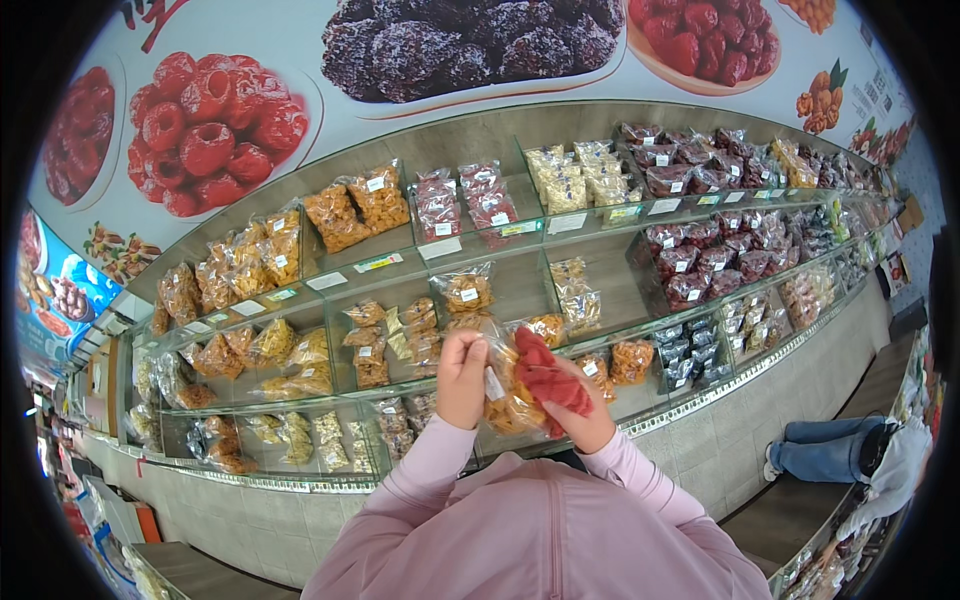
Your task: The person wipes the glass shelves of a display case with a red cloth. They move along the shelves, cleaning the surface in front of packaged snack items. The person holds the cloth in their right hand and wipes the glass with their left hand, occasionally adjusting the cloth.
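My left hand (463,377) pinches the upper edge of a clear plastic bag of orange-yellow dried food (510,409), which bears a white label. At the bag's other side is my right hand (581,412), holding a crumpled red cloth (551,373) against it. The cloth covers part of the bag and the fingers of that hand. Both hands are in front of my chest, over the lower tiers of a glass-partitioned display shelf. Just beyond them, a bag of orange-brown snacks (463,289) lies on the middle tier.
Glass dividers (442,255) and price strips edge the tiers. Bags of dark red dried fruit (686,262) fill the right part; orange bags (356,206) stand at the upper left. A person in jeans (825,450) leans over another display at the lower right.
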A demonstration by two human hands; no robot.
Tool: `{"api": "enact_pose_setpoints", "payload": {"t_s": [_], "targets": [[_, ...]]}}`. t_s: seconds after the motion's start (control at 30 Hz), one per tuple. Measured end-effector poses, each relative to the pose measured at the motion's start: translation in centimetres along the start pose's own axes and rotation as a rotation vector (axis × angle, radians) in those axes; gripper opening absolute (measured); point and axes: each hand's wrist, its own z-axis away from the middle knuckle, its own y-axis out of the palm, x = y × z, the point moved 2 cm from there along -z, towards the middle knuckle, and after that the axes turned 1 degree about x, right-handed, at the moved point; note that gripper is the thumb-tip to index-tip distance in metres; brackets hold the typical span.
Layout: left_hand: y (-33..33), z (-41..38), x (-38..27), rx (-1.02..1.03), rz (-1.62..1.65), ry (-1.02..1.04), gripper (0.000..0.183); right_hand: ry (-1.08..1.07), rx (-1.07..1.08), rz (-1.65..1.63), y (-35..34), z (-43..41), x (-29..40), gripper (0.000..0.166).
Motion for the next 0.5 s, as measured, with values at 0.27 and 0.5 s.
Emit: {"api": "enact_pose_setpoints", "payload": {"t_s": [0.27, 0.5], "targets": [[-0.8, 0.1, -3.7, -0.015, 0.42, -0.117, 0.006, 0.137, -0.405, -0.434, -0.9, 2.9, -0.3, 0.04], [2.4, 2.0, -4.1, -0.018, 0.449, -0.205, 0.009, -0.485, 0.168, 0.52, 3.6, 0.6, 8.1, 0.052]]}}
